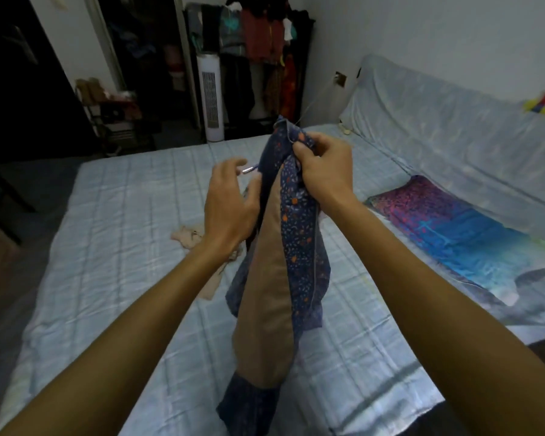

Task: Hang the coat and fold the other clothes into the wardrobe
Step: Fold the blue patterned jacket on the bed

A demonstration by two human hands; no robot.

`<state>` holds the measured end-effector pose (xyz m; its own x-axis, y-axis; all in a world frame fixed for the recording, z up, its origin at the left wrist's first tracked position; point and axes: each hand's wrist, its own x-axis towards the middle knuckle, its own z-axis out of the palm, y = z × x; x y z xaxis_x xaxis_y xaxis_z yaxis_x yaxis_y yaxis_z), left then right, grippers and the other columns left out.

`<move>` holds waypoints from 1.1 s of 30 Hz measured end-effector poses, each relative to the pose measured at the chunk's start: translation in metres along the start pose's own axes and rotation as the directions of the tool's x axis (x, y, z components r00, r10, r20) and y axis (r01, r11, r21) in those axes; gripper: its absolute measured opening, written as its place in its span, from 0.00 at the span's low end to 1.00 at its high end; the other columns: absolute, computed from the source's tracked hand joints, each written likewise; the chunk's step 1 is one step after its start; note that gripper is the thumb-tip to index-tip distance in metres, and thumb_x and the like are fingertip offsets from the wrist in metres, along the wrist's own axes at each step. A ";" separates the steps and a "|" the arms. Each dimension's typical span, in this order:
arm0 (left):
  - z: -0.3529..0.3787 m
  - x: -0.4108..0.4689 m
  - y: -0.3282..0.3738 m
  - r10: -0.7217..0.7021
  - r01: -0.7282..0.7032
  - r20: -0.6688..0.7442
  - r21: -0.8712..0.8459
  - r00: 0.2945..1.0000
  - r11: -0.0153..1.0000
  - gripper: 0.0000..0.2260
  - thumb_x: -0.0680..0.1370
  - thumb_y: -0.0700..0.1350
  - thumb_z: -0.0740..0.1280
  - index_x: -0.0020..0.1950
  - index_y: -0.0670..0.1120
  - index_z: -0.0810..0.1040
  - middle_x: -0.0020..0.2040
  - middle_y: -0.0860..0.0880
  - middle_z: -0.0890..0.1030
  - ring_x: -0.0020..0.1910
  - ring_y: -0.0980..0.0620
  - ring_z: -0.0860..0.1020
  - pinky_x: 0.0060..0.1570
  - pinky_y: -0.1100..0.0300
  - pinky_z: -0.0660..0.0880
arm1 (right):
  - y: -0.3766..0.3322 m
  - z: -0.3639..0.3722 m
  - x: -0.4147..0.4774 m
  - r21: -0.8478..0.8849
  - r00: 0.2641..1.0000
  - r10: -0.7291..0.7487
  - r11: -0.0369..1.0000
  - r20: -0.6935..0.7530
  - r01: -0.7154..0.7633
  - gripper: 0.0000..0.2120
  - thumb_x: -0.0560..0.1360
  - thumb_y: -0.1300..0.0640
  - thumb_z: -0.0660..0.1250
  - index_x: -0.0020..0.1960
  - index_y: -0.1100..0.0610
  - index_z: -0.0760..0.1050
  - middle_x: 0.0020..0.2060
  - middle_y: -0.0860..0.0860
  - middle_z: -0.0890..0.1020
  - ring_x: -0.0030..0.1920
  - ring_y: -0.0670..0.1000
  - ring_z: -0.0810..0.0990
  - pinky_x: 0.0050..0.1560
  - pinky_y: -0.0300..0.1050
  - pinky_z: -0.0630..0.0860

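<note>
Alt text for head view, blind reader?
The right hand holds up a blue patterned garment with tan lining by its top, over a bed; the left hand is close beside it. A beige cloth lies on the bed, and a full clothes rack stands at the far wall.

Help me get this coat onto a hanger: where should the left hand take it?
Probably its top edge, coming in from the left. The coat hangs bunched, pinched at the top by the right hand, and the open left hand is beside that free edge.
</note>
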<state>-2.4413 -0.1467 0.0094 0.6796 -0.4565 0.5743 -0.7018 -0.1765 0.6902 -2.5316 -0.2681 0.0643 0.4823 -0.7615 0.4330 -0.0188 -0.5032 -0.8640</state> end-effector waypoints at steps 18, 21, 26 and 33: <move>-0.008 0.058 -0.022 -0.305 0.351 0.265 -0.144 0.915 0.925 0.08 0.80 0.44 0.62 0.43 0.49 0.77 0.37 0.56 0.81 0.36 0.62 0.78 0.40 0.64 0.74 | 0.070 0.032 0.050 0.035 0.904 0.059 0.996 0.423 -0.081 0.12 0.75 0.60 0.66 0.58 0.55 0.78 0.47 0.51 0.83 0.49 0.48 0.81 0.54 0.49 0.78; -0.025 0.069 -0.014 -0.298 0.391 0.347 -0.242 0.890 0.888 0.10 0.79 0.46 0.62 0.41 0.47 0.78 0.33 0.56 0.83 0.33 0.60 0.79 0.37 0.66 0.75 | 0.096 0.048 0.048 -0.087 0.642 0.122 0.993 0.757 -0.085 0.31 0.71 0.68 0.65 0.71 0.51 0.66 0.65 0.52 0.75 0.67 0.49 0.71 0.60 0.47 0.74; -0.048 0.083 -0.015 -0.261 0.388 0.449 -0.217 0.855 0.896 0.12 0.69 0.59 0.67 0.38 0.53 0.83 0.36 0.54 0.83 0.36 0.57 0.80 0.39 0.64 0.76 | 0.109 0.101 0.029 -0.054 0.203 0.054 0.999 0.978 -0.002 0.27 0.69 0.61 0.68 0.67 0.49 0.69 0.62 0.49 0.77 0.62 0.47 0.75 0.60 0.48 0.74; -0.092 0.080 -0.041 -0.292 0.331 0.241 -0.138 0.925 0.933 0.13 0.77 0.50 0.62 0.36 0.54 0.81 0.35 0.57 0.82 0.35 0.61 0.79 0.37 0.66 0.75 | 0.118 0.140 0.019 -0.199 0.061 0.191 0.965 0.980 0.172 0.24 0.67 0.41 0.73 0.59 0.52 0.78 0.54 0.49 0.81 0.53 0.53 0.79 0.57 0.52 0.76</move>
<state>-2.3384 -0.0961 0.0677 0.7826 -0.5811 0.2234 -0.4006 -0.1953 0.8952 -2.4018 -0.2843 -0.0657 0.8837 0.2578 -0.3907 -0.1096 -0.6974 -0.7082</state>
